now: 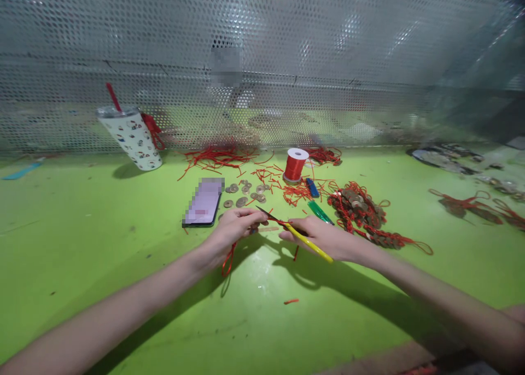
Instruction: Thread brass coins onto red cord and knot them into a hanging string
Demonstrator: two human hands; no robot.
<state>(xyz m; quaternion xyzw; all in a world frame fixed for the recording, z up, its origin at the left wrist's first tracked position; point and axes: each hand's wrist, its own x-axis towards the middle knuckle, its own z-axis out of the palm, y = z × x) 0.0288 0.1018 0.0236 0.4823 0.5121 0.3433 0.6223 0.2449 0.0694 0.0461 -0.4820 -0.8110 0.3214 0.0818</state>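
Observation:
My left hand (240, 226) is closed on a red cord (229, 261) whose loop hangs below the fingers. My right hand (314, 234) grips yellow-handled scissors (309, 245), their dark blades pointing left towards my left fingertips. Where the blades meet the cord, my fingers partly hide it. Just beyond my hands lie loose round coins (241, 201) with holes. Beside my right hand are a green plastic strip (320, 212) and a heap of coins strung on red cord (361, 208).
A phone (205, 203) lies left of the coins. A patterned tumbler (137, 140) with a red straw stands back left. Behind the coins are a red thread spool (294, 166), a blue lighter-like item (312, 187) and red cord lengths (221, 156). A perforated metal screen (172, 85) borders the green table.

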